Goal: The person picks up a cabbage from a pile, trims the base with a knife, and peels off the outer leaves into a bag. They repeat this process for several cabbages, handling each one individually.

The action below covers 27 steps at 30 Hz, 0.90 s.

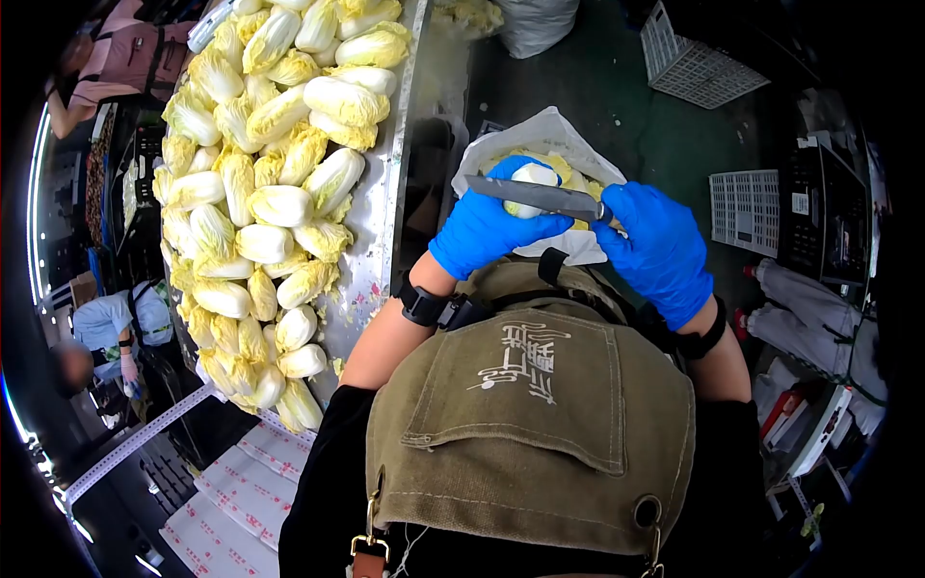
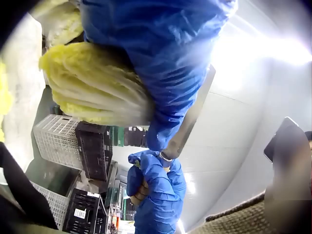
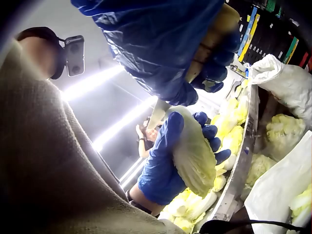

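Note:
My left hand (image 1: pixel 479 233), in a blue glove, grips a napa cabbage (image 1: pixel 532 175) with its white base showing between thumb and fingers. The right hand (image 1: pixel 660 250), gloved in blue too, holds a knife (image 1: pixel 541 197) by its handle. Its broad grey blade crosses in front of the cabbage base. In the left wrist view the pale yellow leaves of the cabbage (image 2: pixel 95 87) stick out below the left hand. Seen from the right wrist, the wooden knife handle (image 3: pixel 209 44) runs through the curled fingers. Beneath both hands stands an open white sack (image 1: pixel 554 123) with yellow leaves inside.
On the left, a metal table (image 1: pixel 371 217) bears a large pile of napa cabbages (image 1: pixel 275 207). White crates (image 1: pixel 708 72) and black crates (image 1: pixel 824 217) stand on the right. Another white sack (image 1: pixel 540 24) is ahead. Two people are beyond the table, one in blue (image 1: pixel 106 318).

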Each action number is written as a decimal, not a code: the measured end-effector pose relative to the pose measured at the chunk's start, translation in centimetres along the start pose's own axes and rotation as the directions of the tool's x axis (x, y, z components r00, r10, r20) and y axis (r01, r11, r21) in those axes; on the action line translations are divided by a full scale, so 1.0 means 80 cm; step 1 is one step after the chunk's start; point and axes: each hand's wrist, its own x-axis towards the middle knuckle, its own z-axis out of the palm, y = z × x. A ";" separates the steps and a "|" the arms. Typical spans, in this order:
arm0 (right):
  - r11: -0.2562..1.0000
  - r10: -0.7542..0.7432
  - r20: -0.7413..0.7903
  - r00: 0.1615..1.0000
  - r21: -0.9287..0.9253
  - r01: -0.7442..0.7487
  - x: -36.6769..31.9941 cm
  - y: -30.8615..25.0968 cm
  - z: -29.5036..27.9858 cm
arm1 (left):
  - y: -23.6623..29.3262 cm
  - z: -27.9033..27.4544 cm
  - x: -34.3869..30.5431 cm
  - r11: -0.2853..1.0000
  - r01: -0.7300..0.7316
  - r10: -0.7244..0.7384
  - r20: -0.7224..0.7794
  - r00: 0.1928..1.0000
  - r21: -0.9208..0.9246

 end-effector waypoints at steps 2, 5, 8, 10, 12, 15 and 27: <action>1.000 0.003 0.001 1.000 0.004 -0.003 0.000 0.000 0.001 | 0.006 0.002 -0.001 0.999 0.009 -0.011 -0.050 0.999 -0.053; 0.999 0.016 0.026 1.000 0.035 -0.017 0.000 0.000 0.004 | 0.001 0.000 -0.003 1.000 -0.011 0.012 -0.087 0.996 0.011; 0.992 0.123 0.008 0.992 0.036 -0.123 0.001 0.005 0.008 | 0.000 0.000 -0.007 0.999 0.047 -0.048 -0.107 0.993 -0.017; 0.974 0.226 -0.018 0.974 0.031 -0.226 0.002 0.014 0.010 | 0.002 0.005 -0.010 0.998 0.040 -0.044 -0.123 0.991 -0.039; 0.947 0.321 -0.028 0.947 0.035 -0.320 0.003 0.030 0.010 | -0.003 0.006 -0.008 0.996 0.036 -0.050 -0.167 0.985 -0.084; 0.974 0.178 -0.036 0.983 0.149 -0.171 0.000 0.009 -0.004 | 0.000 0.003 -0.006 0.938 0.123 -0.169 -0.118 0.979 -0.324; 0.887 0.385 -0.031 0.923 0.290 -0.360 0.006 0.050 0.024 | -0.001 -0.026 0.001 0.158 0.252 -0.114 0.236 0.965 -0.955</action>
